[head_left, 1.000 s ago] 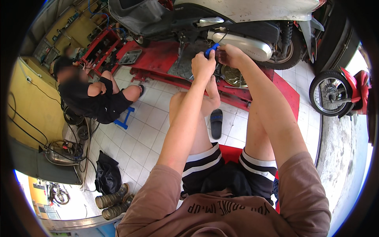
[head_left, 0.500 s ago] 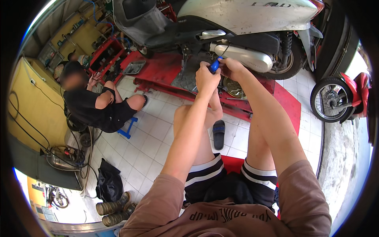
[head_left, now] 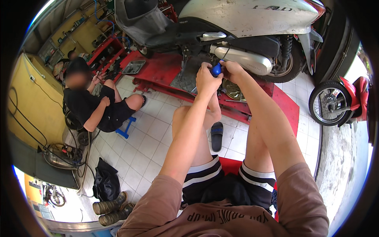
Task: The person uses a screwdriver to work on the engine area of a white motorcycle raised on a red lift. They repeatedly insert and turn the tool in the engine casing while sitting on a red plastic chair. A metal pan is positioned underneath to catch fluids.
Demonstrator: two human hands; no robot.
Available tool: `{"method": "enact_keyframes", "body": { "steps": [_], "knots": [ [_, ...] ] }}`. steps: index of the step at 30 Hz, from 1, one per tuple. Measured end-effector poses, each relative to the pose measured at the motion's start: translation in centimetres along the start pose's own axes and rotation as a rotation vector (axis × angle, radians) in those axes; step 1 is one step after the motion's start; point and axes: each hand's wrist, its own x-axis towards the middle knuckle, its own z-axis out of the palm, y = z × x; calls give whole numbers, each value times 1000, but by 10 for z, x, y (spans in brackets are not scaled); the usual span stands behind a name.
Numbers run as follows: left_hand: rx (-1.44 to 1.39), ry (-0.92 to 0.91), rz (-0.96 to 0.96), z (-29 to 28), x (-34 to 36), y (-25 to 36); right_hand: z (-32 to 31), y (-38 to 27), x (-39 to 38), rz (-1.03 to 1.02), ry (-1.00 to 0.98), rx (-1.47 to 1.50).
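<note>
A screwdriver (head_left: 216,70) with a bulbous blue handle is held up in front of the scooter, its thin dark shaft slanting up toward the silver engine-side cover (head_left: 246,60). My left hand (head_left: 207,79) is closed around the handle from the left. From the right, my right hand (head_left: 232,71) pinches it near where the shaft starts. The shaft's tip is hard to make out against the scooter (head_left: 244,19), which has silver and grey body panels and stands on a red lift platform (head_left: 286,108). Under my right wrist, a round metal dish (head_left: 233,91) rests on the platform.
At the left, a person in black (head_left: 89,98) sits on a low blue stool (head_left: 127,128). A grey tray (head_left: 134,67) lies on the platform. A black slide sandal (head_left: 216,136), a black bag (head_left: 106,179) and boots (head_left: 110,205) are on the tiles. A red motorcycle (head_left: 357,98) stands right.
The blue handle has turned slightly and dropped a little between my hands; both still grip it. The seated person's near forearm has moved lower.
</note>
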Motion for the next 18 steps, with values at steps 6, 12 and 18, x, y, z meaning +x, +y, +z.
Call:
{"method": "enact_keyframes", "body": {
  "steps": [6, 12, 18],
  "knots": [
    [11, -30, -130, -1, 1, -4, 10, -6, -13, 60, -33, -24],
    [-126, -161, -284, 4, 10, -15, 3, -5, -12, 141, -220, 80],
    [-83, -22, -24, 1, 0, 4, -14, -7, 3, 72, -20, 96]
  ]
}}
